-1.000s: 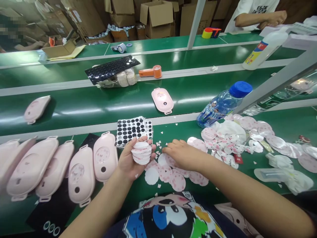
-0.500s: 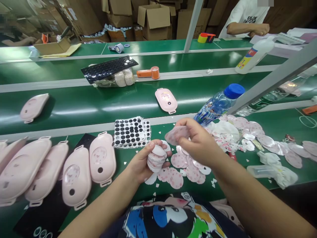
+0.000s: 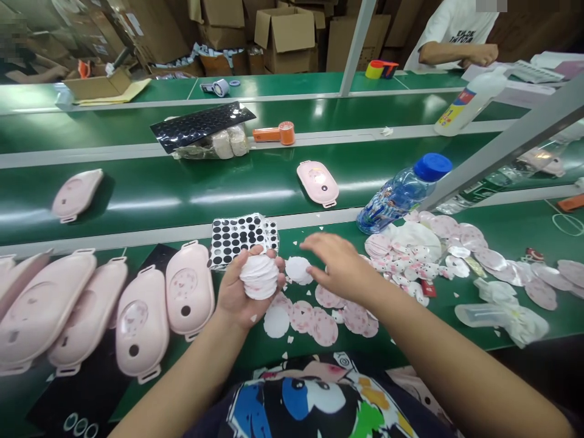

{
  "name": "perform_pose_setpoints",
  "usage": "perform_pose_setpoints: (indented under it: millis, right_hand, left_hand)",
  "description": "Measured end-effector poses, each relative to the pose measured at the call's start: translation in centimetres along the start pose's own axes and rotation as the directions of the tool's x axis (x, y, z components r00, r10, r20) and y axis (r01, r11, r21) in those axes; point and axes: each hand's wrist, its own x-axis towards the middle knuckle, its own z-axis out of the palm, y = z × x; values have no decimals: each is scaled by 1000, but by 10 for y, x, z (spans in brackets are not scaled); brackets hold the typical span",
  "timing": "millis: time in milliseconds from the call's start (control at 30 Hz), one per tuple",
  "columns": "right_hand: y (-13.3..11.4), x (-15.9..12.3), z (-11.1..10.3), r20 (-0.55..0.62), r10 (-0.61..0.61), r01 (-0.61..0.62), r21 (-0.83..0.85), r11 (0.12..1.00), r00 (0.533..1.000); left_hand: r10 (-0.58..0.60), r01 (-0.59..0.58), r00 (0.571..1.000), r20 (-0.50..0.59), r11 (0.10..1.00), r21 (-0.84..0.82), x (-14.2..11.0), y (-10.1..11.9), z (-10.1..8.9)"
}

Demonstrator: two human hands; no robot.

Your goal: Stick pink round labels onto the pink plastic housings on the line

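My left hand [image 3: 241,292] is closed around a stack of white round discs [image 3: 258,277], held just above the green table [image 3: 524,231]. My right hand [image 3: 336,263] hovers beside it with fingers stretched out over loose pink-printed discs [image 3: 319,316]; a single white disc [image 3: 297,269] lies just left of its fingers. A sheet of black dot stickers [image 3: 241,238] lies right behind the left hand.
Several pink shells [image 3: 137,319] lie in a row at the left. A pink shell [image 3: 318,182] and another [image 3: 76,194] ride the conveyor belt. A blue-capped bottle [image 3: 404,191] stands at the right by a heap of discs [image 3: 424,249]. Another person stands far right.
My right hand, which held a pink disc raised half a second ago, has lowered and opened over the table. The left hand's stack has shifted up. The belt's shells have moved right.
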Motion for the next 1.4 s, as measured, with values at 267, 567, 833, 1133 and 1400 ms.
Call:
perform_pose_setpoints:
  millis: [267, 567, 833, 1133, 1400]
  right_hand:
    - [3, 7, 36, 226, -155, 198, -180, 964, 962]
    - [-5, 23, 3, 15, 67, -66, -72, 995, 998]
    - [-63, -4, -3, 104, -164, 163, 18, 986, 981]
    - [-53, -10, 3, -76, -103, 106, 33, 994, 992]
    - [-41, -4, -5, -45, -14, 24, 229, 973, 999]
  left_hand:
    - [48, -46, 997, -69, 999, 19, -8, 16, -9]
    - [-112, 104, 988, 103, 991, 85, -6, -3, -16]
    - [-178, 179, 979, 96, 984, -8, 2, -24, 0]
    - [-102, 116, 985, -142, 988, 97, 8, -23, -3]
    - [-188, 181, 981, 56, 977, 116, 2, -28, 4]
